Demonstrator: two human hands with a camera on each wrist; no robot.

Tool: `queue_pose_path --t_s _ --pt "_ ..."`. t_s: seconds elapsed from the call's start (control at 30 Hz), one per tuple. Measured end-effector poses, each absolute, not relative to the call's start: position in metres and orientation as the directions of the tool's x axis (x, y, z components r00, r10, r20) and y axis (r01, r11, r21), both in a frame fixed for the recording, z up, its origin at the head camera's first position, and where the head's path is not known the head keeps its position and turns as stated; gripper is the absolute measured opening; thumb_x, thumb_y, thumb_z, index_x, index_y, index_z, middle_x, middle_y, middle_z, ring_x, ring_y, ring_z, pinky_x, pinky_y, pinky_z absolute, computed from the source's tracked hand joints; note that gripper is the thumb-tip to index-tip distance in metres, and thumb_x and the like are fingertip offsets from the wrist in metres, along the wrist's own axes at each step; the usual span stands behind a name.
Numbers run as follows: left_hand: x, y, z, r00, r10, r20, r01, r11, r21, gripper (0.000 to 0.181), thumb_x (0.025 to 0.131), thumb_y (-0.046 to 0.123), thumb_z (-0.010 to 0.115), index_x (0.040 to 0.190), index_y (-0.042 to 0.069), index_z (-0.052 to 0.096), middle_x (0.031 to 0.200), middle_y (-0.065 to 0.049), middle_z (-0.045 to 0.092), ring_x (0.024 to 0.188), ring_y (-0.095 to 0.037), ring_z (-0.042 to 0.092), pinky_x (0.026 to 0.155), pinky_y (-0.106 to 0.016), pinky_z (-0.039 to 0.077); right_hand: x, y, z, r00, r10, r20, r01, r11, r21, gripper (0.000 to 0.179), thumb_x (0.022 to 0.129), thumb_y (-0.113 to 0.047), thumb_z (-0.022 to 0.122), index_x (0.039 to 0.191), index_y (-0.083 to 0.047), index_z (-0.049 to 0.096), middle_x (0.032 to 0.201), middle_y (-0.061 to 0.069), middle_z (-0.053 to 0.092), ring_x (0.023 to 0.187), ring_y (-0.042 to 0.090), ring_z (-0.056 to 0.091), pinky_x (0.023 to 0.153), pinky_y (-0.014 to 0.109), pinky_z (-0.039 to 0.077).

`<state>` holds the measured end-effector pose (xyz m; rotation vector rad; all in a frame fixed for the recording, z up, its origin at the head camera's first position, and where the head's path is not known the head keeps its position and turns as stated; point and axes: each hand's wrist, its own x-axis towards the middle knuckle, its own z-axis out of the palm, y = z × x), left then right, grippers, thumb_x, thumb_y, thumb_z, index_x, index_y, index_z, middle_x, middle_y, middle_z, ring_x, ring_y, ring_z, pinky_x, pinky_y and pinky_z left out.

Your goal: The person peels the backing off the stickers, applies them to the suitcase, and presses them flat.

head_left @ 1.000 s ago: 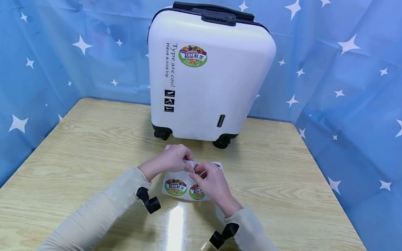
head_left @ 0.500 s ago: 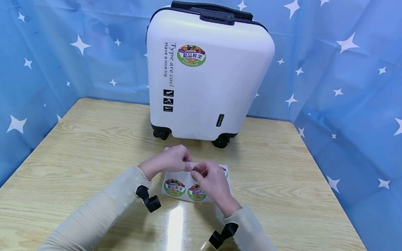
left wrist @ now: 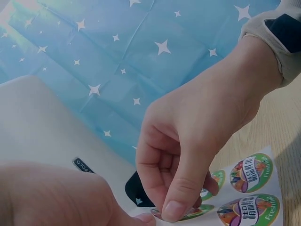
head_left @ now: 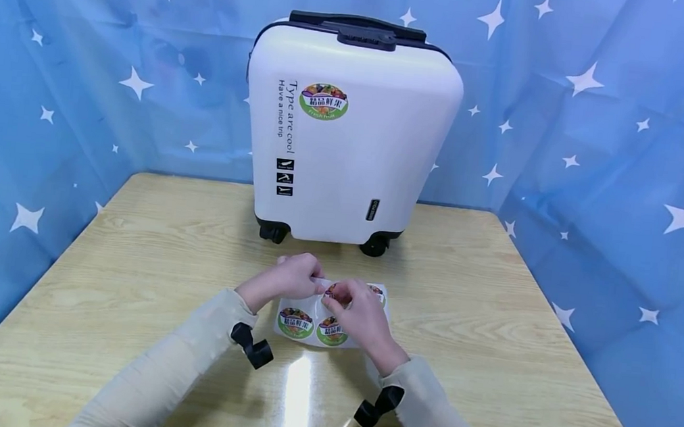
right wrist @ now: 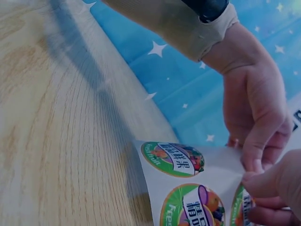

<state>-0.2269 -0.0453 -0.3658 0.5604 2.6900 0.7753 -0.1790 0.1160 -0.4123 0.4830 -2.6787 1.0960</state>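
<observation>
A white sheet of oval fruit stickers (head_left: 303,304) lies on the table in front of the suitcase, its far edge lifted. My left hand (head_left: 295,276) pinches that far edge between thumb and fingers, beside a bare patch. Close to its right, my right hand (head_left: 365,316) pinches the edge of one fruit sticker (left wrist: 195,213) in the sheet's back row. That sticker is partly hidden behind the fingers. Two front-row stickers, one a full oval (head_left: 295,323), show below the hands. In the right wrist view, both hands' fingertips nearly meet at the sheet's edge.
A white suitcase (head_left: 346,166) with black wheels and handle stands upright behind the hands. One matching fruit sticker (head_left: 324,101) is on its upper left front, beside printed lettering. Blue star-patterned cloth (head_left: 597,161) surrounds the wooden table (head_left: 150,244) at the back and sides.
The right fingers have shifted slightly on the back-row sticker, and the sheet looks flatter with more of its right side showing. The left hand has kept its grip. The head view has tilted slightly up.
</observation>
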Motion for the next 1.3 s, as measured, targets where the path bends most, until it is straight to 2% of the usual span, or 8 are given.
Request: queue_pose_path --t_s 0.3,0.57,0.8,1.3 --pt "-0.2228 -0.0449 -0.3643 -0.886 0.438 -0.154 0.281 0.770 0.573 0.009 0.087 0.017 0.065 0.086 0.008 0.068 0.072 0.004 0.061 0.070 -0.014 0.054 0.086 -0.045 0.027 -0.1774 0.1135 -0.4110 -0.929 -0.206 0.308 -0.363 0.668 -0.650 0.011 0.083 -0.016 0.071 0.084 -0.011 0.062 0.083 -0.002 0.056 0.074 0.010 0.054 0.062 0.023 0.046" --pt "-0.2230 -0.0440 -0.3644 -0.880 0.457 -0.128 0.310 0.758 0.574 0.010 0.086 0.017 0.066 0.078 0.011 0.067 0.066 0.006 0.060 0.066 -0.013 0.054 0.087 -0.046 0.027 -0.1789 0.1135 -0.4099 -0.926 -0.217 0.308 -0.372 0.661 -0.652 0.009 0.087 -0.019 0.066 0.083 -0.011 0.063 0.082 -0.004 0.056 0.072 0.008 0.053 0.061 0.023 0.045" --pt "-0.2234 -0.0421 -0.3653 -0.874 0.471 -0.123 0.328 0.758 0.564 0.012 0.087 0.020 0.066 0.076 0.014 0.067 0.065 0.006 0.059 0.064 -0.012 0.053 0.085 -0.044 0.027 -0.1796 0.1152 -0.4103 -0.919 -0.220 0.327 -0.387 0.658 -0.646 0.010 0.090 -0.015 0.061 0.083 -0.008 0.063 0.078 -0.003 0.056 0.069 0.009 0.053 0.058 0.023 0.045" --pt "-0.2219 -0.0401 -0.3658 -0.857 0.509 -0.080 0.388 0.739 0.551 0.013 0.088 0.019 0.065 0.076 0.014 0.066 0.071 0.007 0.058 0.067 -0.013 0.051 0.087 -0.045 0.027 -0.1803 0.1154 -0.4114 -0.892 -0.197 0.406 -0.437 0.605 -0.666 0.004 0.084 -0.006 0.064 0.081 -0.005 0.065 0.077 0.000 0.056 0.067 0.011 0.055 0.058 0.021 0.047"
